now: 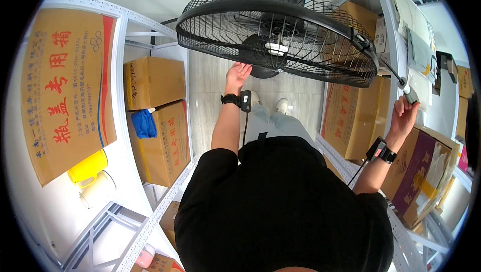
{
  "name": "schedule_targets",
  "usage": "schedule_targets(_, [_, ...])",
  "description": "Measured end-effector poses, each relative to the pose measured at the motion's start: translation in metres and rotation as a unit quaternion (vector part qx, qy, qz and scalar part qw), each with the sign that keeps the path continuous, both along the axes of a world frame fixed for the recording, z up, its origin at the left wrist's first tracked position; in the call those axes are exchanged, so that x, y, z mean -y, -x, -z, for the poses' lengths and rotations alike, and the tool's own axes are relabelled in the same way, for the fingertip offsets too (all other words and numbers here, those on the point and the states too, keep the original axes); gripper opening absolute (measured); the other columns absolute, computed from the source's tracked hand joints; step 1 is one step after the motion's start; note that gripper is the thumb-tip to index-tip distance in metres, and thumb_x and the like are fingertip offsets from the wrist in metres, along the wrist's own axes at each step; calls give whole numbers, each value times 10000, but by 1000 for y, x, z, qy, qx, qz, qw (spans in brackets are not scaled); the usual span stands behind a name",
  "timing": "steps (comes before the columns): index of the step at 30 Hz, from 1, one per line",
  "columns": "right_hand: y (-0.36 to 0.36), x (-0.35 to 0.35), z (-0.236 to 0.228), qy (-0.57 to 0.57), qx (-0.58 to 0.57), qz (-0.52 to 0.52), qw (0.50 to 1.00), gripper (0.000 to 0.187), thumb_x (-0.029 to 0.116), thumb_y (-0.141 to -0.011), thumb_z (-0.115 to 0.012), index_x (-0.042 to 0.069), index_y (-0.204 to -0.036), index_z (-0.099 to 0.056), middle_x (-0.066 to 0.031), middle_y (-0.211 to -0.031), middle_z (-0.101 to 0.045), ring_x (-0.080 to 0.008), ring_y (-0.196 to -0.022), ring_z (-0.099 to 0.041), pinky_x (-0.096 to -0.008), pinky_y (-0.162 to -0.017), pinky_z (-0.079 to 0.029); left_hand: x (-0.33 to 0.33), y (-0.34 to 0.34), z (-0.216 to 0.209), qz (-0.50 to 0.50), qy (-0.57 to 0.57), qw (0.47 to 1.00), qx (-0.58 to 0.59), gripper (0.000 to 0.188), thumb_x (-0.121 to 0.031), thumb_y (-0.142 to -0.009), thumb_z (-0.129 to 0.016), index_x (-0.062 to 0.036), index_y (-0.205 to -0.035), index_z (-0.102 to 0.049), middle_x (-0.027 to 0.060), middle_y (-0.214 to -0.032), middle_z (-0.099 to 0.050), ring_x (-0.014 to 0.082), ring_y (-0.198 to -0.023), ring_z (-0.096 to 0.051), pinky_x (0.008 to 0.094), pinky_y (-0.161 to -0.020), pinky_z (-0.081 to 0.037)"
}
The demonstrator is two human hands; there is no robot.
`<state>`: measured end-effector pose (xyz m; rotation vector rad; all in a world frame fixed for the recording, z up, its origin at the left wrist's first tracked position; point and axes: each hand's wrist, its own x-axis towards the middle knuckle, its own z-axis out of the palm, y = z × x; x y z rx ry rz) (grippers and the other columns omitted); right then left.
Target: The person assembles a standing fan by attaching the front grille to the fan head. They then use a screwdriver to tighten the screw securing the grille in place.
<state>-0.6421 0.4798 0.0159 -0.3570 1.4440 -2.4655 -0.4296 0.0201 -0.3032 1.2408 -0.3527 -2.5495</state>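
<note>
A large black fan (280,4) with a wire cage stands before me, its round head tilted and a white piece at its middle. My left hand (239,75) is at the near lower edge of the cage, palm up and fingers stretched out; its fingertips seem to touch the edge. At the right, my right hand (404,115) grips a screwdriver (410,94) by its grey handle. The thin dark shaft points up and left toward the cage's right rim, close to a clip on it. Whether the tip touches the rim I cannot tell.
Metal shelves (122,71) flank me on both sides. Cardboard boxes (67,91) fill the left ones, beside a yellow container (88,167) and a blue cloth or bag (144,123). More boxes (350,116) and an open carton (421,172) stand at the right.
</note>
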Motion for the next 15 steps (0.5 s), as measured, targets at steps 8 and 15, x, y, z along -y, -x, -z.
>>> schedule_targets(8, [-28,-41,17,30,138,104,984,344,356,-961,-531,78,-770,-461,0,-672,-413,-104,-557,-343,-227,-515,-295,9,14,21,7,5,999,-39,221,16,-899,-470,-61,-1091,-549,82,-1042,-627,228,-948,-604,374,-865,-489])
schedule_targets(15, [-38,-81,42,52,145,111,982,400,350,-967,-519,18,-1190,-512,15,-685,-430,-82,-542,-362,-189,-475,-302,19,26,58,-31,-52,995,-80,172,-109,-941,-495,-15,-1047,-593,110,-1025,-638,232,-957,-599,357,-878,-486])
